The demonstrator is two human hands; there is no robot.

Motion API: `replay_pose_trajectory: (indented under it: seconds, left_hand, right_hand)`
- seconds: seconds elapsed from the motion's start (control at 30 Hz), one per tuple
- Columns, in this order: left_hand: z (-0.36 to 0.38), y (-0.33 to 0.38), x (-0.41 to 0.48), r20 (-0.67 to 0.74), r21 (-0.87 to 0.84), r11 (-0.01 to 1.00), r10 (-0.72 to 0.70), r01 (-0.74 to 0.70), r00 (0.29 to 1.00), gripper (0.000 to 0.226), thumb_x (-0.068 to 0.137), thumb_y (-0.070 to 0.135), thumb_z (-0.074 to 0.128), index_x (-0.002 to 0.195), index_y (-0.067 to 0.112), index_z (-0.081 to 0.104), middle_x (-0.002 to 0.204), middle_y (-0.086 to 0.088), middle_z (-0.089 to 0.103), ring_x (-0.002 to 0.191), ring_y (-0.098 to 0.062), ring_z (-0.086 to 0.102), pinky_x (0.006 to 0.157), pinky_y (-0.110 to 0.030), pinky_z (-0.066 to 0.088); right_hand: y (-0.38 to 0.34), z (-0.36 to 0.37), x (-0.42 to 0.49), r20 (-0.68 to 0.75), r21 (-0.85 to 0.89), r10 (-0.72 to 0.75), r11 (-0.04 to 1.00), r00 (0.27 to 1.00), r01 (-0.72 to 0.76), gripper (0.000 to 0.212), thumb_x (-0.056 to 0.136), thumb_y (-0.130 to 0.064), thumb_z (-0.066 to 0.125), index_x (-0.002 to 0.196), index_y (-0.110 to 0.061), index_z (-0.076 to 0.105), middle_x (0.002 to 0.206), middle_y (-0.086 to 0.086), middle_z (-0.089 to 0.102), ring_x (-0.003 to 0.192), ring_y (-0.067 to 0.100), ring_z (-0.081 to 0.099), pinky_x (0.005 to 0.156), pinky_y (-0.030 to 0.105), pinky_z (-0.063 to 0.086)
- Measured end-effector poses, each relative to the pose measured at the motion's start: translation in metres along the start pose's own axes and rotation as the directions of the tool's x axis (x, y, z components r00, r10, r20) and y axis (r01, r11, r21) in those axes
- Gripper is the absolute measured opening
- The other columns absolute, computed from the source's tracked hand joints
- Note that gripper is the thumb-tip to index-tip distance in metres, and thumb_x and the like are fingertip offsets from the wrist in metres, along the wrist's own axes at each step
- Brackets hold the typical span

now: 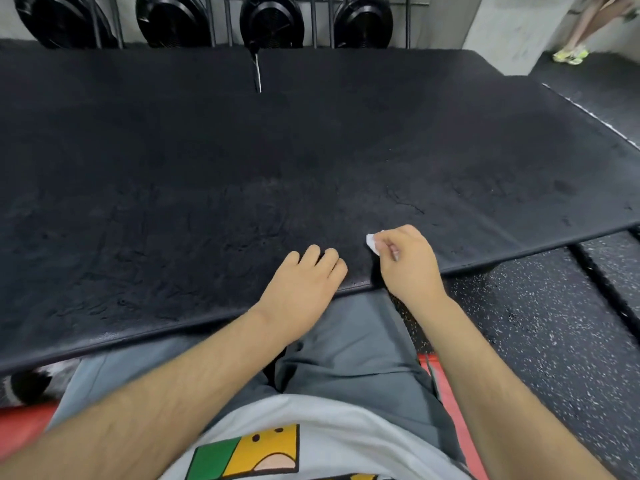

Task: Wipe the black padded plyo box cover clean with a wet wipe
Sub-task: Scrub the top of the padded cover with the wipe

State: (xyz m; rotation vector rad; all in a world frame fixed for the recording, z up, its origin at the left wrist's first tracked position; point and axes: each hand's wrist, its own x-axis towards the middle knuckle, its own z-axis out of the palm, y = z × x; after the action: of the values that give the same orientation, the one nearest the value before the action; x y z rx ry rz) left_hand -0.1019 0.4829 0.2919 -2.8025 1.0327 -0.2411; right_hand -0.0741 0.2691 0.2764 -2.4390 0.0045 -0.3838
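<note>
Item: black padded plyo box cover (242,161), spread flat before the seated person, near edge over the lap. Right hand (407,261) pinched a bunched wet wipe (372,243) at that near edge, likely to bear down on a spot. Left hand (304,289) rested beside it, fingers relaxed and together, probably steadying the cover.

One view only: wide-angle camera on your head, facing forward and down past your shirt (311,427). It sits close over the near edge of the black padded cover (207,150), which fills most of the frame. Round black fans (272,20) line the top edge, speckled floor (536,323) the right, lens bending the corners.
</note>
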Motion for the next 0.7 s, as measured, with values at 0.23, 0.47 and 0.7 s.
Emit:
replay_pose_trajectory:
  seconds: [0.23,0.47,0.7]
  left_hand:
    - [-0.009,-0.021,-0.001,-0.146,0.048,0.996,0.085,-0.078,0.986,0.043,0.065,0.000,0.052,0.104,0.011,0.067,0.090,-0.001,0.054,0.069,-0.021,0.046,0.049,-0.032,0.037]
    - [-0.022,-0.058,-0.025,-0.228,-0.035,0.998,0.040,-0.049,0.973,0.057,0.054,-0.004,0.074,0.110,0.007,0.071,0.087,-0.002,0.061,0.063,-0.021,0.046,0.046,-0.034,0.047]
    - [-0.017,-0.110,-0.100,-0.110,-0.039,0.997,-0.075,0.071,0.991,0.070,0.046,0.002,0.085,0.115,0.009,0.073,0.093,-0.001,0.063,0.069,-0.023,0.055,0.061,-0.031,0.057]
  right_hand:
    - [-0.029,-0.019,0.012,0.105,0.059,0.064,0.996,0.992,-0.071,0.022,0.093,-0.018,0.067,0.073,-0.007,0.067,0.075,0.007,0.055,0.079,0.007,0.052,0.068,0.021,0.041]
    - [-0.086,-0.009,0.021,0.305,0.083,0.020,0.995,0.952,-0.047,0.026,0.093,-0.027,0.063,0.080,-0.004,0.061,0.091,0.017,0.060,0.081,0.031,0.056,0.071,0.041,0.049]
    - [-0.108,0.028,-0.001,0.435,0.127,-0.222,0.975,0.873,0.185,0.020,0.085,-0.001,0.056,0.069,-0.007,0.045,0.078,0.009,0.039,0.064,0.022,0.043,0.057,0.036,0.037]
